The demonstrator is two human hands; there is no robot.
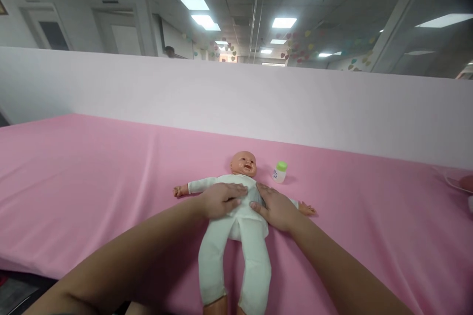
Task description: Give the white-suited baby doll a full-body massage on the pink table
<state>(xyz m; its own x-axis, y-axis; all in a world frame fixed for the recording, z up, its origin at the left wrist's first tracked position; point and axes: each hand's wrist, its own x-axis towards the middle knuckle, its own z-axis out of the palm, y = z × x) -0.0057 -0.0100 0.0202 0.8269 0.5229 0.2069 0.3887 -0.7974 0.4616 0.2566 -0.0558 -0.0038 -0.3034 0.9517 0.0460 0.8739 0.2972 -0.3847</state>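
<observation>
The left hand (221, 200) and right hand (275, 209) lie flat over the baby doll (236, 226), hiding its chest and waist. The doll's feet run off the bottom edge. The label on the small bottle (280, 172) is too small to read. A pale object (461, 184) is cut off at the right edge.

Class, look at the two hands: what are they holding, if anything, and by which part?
Both the left hand and right hand lie flat on the torso of the baby doll, pressing on it rather than gripping.
</observation>
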